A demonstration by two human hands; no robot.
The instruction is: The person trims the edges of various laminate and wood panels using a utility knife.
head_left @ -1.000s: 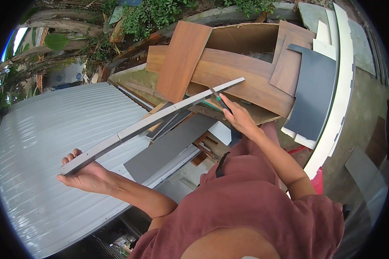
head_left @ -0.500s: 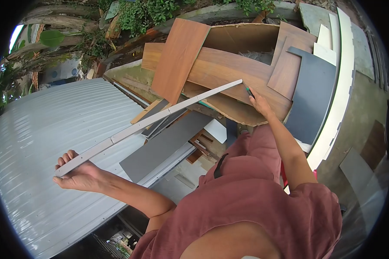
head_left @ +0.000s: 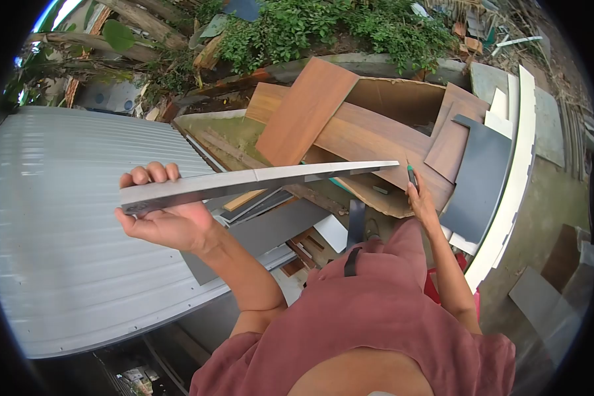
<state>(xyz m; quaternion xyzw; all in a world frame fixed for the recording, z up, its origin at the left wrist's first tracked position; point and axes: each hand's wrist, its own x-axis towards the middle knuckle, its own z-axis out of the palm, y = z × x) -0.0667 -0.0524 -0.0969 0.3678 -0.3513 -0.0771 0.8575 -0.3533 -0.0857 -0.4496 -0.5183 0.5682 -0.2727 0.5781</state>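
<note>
A long pale strip [head_left: 244, 179] with a dark underside is raised at the left, its far end reaching over the brown boards. My left hand [head_left: 168, 211] grips its near end, fingers above and thumb below. On the right, my right hand [head_left: 421, 198] is closed around a small green and black tool [head_left: 412, 175] with a thin pointed tip. That tip stands near the strip's far end, apart from it. Beneath lie wood-grain boards [head_left: 369, 135] on an open cardboard box [head_left: 397, 99].
A corrugated metal sheet [head_left: 79, 218] spreads across the left. Dark grey panels [head_left: 257, 231] lie below the strip. On the right are a dark board [head_left: 476, 178] and a long white strip [head_left: 518, 171]. Green plants [head_left: 290, 33] grow behind.
My left hand has risen and moved right, tilting the strip so its dark underside shows. My right hand with the tool is lower in view and now apart from the strip's end.
</note>
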